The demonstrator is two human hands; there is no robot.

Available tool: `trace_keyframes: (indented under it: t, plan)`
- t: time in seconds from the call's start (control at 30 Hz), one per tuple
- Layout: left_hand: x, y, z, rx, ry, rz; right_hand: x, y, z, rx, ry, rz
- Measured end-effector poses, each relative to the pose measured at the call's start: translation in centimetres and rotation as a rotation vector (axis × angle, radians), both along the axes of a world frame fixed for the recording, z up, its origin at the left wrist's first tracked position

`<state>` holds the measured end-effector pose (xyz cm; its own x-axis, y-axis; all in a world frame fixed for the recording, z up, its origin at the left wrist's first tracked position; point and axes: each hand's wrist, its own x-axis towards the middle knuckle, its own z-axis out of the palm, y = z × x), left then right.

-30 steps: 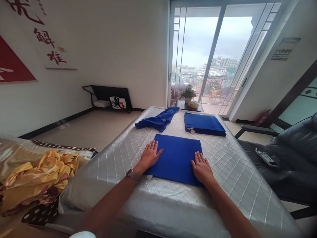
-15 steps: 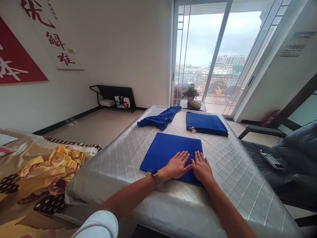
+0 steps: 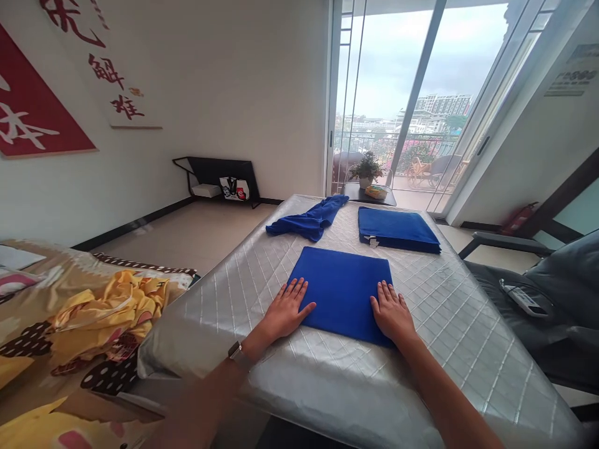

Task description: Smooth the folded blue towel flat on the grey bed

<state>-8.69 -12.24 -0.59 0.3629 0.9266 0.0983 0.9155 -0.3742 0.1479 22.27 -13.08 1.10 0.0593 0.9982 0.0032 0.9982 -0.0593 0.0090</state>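
Observation:
A blue folded cloth (image 3: 344, 290) lies flat on the silver quilted table cover (image 3: 449, 312). My left hand (image 3: 286, 308) rests palm down over its left edge, fingers stretched out and thumb spread onto the fabric. Over on the right edge, my right hand (image 3: 392, 312) lies flat with its fingers extended. Neither hand grips anything. Behind, to the right, sits a neat stack of folded blue cloths (image 3: 397, 229) with a white tag at its front corner. A crumpled blue cloth (image 3: 309, 218) lies at the far left of the cover.
At the left, a patterned bedspread (image 3: 70, 274) carries rumpled yellow clothing (image 3: 110, 312). A dark armchair (image 3: 561, 305) with a white power strip (image 3: 524, 299) stands at the right. Beyond the far edge is a potted plant (image 3: 366, 169), before the sliding glass door (image 3: 388, 81).
My left hand has slid left from the middle of the folded cloth to its left edge. The right hand stays near the right edge, so the hands are now apart.

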Motion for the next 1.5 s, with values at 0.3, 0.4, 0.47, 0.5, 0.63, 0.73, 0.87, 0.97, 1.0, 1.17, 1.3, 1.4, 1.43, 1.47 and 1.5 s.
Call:
trace_keyframes:
  t: [0.3,0.4,0.47,0.5,0.63,0.73,0.87,0.97,1.0,1.17,1.3,1.4,1.43,1.47,1.5]
  plan:
    - [0.5,-0.4,1.0,-0.026,0.007,0.008,-0.7,-4.6,1.4,0.138,-0.026,0.115]
    - [0.4,-0.3,0.8,-0.006,0.008,0.002,-0.6,-6.8,0.5,0.061,0.034,0.078]
    - [0.2,-0.1,0.6,0.001,0.018,-0.004,-0.4,-7.6,-0.1,0.012,0.074,0.051]
    - [0.0,-0.1,0.6,-0.002,0.028,-0.011,-0.4,-7.8,-0.3,-0.005,0.088,0.042]
    - [0.5,-0.1,1.2,0.002,0.051,-0.011,-0.4,-7.7,-0.6,-0.036,0.105,0.023]
    - [3.4,-0.8,2.1,0.012,0.017,-0.046,-0.4,-7.5,-0.7,-0.037,0.119,0.028]
    - [10.2,-2.4,3.1,-0.038,-0.035,-0.298,-0.3,-7.7,-0.8,-0.017,0.117,0.052]
    - [14.4,-3.4,3.1,-0.027,-0.071,-0.48,0.0,-7.9,-0.7,-0.03,0.092,0.082]
    - [15.2,-3.6,3.0,-0.018,-0.08,-0.526,0.0,-7.9,-0.6,-0.035,0.086,0.098]
    - [13.9,-3.4,2.6,-0.052,-0.068,-0.576,0.0,-7.9,-0.3,-0.044,0.117,0.08]
    - [8.7,-2.5,2.5,-0.099,-0.012,-0.381,-0.3,-7.9,0.1,-0.062,0.151,0.035]
    - [4.1,-2.0,2.0,-0.104,0.01,-0.176,-0.4,-7.9,0.1,-0.083,0.13,0.026]
    - [2.7,-1.9,1.7,-0.103,0.013,-0.122,-0.4,-7.9,0.1,-0.087,0.12,0.024]
    - [1.5,-1.9,1.4,-0.098,0.013,-0.079,-0.4,-7.9,0.0,-0.089,0.11,0.022]
    - [0.5,-1.9,1.0,-0.087,0.01,-0.049,-0.4,-7.9,0.0,-0.09,0.102,0.021]
